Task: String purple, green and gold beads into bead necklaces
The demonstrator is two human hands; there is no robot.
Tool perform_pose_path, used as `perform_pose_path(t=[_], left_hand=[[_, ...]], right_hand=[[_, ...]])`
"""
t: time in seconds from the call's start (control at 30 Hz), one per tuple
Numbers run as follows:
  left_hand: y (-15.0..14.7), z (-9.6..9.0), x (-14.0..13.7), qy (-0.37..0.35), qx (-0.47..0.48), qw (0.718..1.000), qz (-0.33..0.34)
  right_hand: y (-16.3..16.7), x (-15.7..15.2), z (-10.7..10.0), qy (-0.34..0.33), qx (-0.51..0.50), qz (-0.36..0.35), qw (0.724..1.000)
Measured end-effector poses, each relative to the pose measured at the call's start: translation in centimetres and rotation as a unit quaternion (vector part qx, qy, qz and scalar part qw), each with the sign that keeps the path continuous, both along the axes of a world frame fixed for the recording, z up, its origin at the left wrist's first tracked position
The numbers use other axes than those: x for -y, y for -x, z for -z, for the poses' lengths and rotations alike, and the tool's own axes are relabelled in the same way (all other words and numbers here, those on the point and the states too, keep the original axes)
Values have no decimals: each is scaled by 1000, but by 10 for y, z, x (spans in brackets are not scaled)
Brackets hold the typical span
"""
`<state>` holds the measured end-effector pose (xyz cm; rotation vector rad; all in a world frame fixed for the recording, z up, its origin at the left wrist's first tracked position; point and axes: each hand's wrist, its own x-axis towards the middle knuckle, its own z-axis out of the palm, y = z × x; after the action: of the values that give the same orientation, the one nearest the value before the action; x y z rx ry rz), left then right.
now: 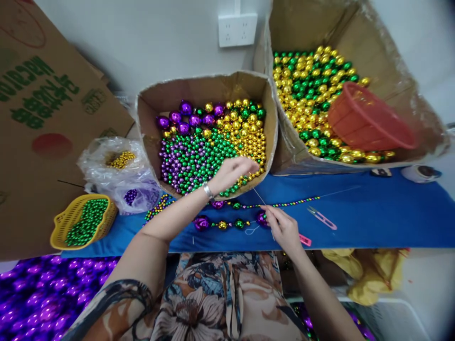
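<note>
Right hand [282, 227]: thumb and forefinger pinched on pale thread [257, 195], slanted up toward carton [206, 87]. Left hand [234, 171]: held over gold beads [250, 142] at carton's right side; whether fingertips are closed cannot be told. Large-bead strand [222, 224] laid on blue cloth [366, 213], to left of right fingers; long axis directed left to right, right hand nearer. Small-bead strand [302, 201] laid beyond, roughly parallel. Pink snips [323, 218] placed right of right hand.
</note>
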<state>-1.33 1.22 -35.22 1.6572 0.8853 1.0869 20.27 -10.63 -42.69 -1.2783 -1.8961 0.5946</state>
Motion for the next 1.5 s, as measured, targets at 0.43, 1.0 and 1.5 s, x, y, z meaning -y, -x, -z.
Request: perform_pose_path(t=[0.43, 1.0, 1.5], left_hand=[[-7, 24, -129, -166, -361, 898, -190], [36, 21, 28, 210, 203, 956, -15], [35, 25, 47, 114, 72, 991, -16]], right_hand=[[5, -3, -3, -41, -6, 22, 999], [17, 0, -6, -111, 101, 17, 989], [20, 4, -9, -131, 209, 26, 969]])
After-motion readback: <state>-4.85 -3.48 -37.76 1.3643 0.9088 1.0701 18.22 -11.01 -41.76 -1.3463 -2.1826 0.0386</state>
